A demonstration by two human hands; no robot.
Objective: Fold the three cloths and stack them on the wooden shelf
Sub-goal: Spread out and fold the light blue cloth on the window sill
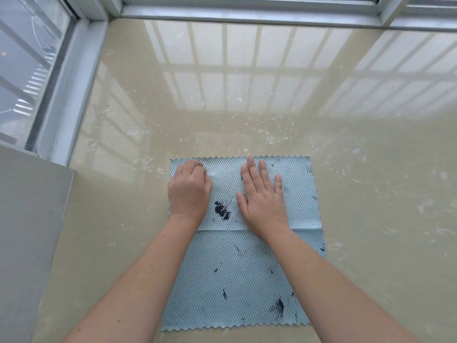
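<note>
Flattening the blue cloth [237, 268], looks like: right hand [263, 196] pressed flat near 12 o'clock, left hand [189, 191] pinching the 11 o'clock corner. Next, probably fold toward 6.

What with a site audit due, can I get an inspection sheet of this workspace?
Surface: glossy beige surface, pale scuffs, window reflections.
Job's things: one stained light-blue cloth lying flat, a crease line across it; no shelf in view.
Clutter: nothing seen.
Hands: left hand curled on the cloth's far left corner, grip hidden; right hand flat on the cloth.
Cables: nothing seen.
Surroundings: window frame beyond; grey panel at left.
</note>
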